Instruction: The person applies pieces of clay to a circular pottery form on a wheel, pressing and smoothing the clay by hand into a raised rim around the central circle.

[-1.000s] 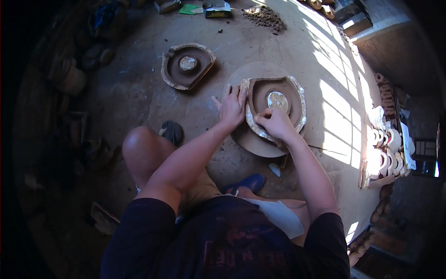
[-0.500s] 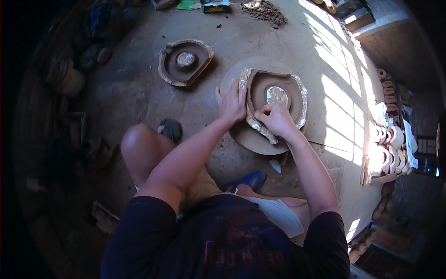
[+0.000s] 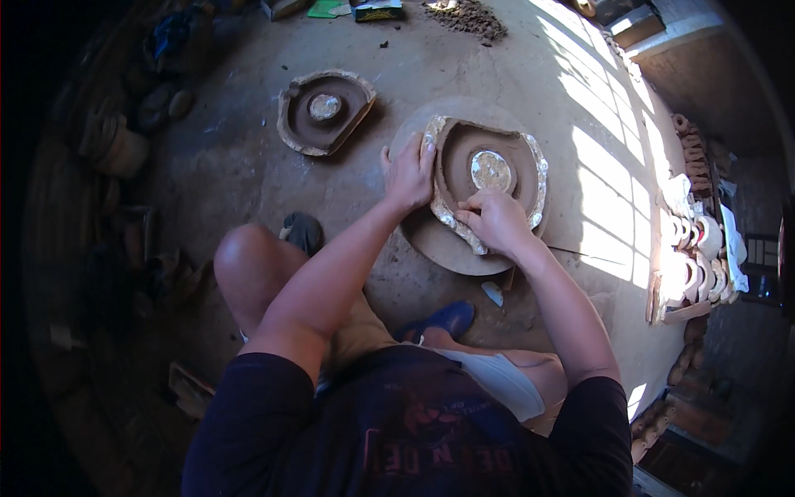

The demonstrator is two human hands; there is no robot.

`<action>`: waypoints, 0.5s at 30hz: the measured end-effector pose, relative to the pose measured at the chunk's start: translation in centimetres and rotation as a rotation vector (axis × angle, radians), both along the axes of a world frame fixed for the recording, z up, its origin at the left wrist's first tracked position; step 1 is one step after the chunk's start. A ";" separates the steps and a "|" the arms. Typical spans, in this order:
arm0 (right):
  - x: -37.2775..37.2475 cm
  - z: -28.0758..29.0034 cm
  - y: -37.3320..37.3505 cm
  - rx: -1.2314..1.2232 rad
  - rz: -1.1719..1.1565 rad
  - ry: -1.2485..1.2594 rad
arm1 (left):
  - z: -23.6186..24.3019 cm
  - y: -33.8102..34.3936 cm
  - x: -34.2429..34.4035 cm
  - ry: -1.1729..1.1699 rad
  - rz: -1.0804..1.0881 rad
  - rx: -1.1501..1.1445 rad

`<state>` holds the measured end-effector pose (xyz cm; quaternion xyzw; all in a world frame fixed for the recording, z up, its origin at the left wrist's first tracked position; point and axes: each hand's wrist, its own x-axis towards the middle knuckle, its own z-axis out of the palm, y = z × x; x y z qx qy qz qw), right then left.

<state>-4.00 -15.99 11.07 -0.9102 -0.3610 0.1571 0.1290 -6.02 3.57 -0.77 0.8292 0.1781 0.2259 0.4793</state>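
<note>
A pale, rough-edged mould (image 3: pixel 537 207) lined with brown clay stands on a round wheel board (image 3: pixel 431 244). A whitish round boss (image 3: pixel 491 171) rises in its middle. My left hand (image 3: pixel 408 176) lies along the mould's left outer wall, fingers stretched out and one apart from the rest, fingertips beside the rim. Over the near inner edge, my right hand (image 3: pixel 499 220) is closed, with thumb and forefinger brought together at the clay lining. Whether a small piece sits between those fingertips is hidden.
A second clay-lined mould (image 3: pixel 290 132) sits on the floor to the far left. Dark crumbled clay (image 3: pixel 468 21) is heaped at the back. Stacked ring-shaped clay pieces (image 3: pixel 691 265) line the right side. A pale shard (image 3: pixel 493 292) lies near the wheel board.
My right fingertips have shifted slightly along the near inner edge of the mould. My left hand keeps its place at the left wall. The whole view has tilted a little.
</note>
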 end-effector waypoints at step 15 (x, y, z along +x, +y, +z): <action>1.7 1.1 -1.4 -0.059 -0.204 0.432 | 0.3 0.7 0.3 0.069 -0.087 -0.040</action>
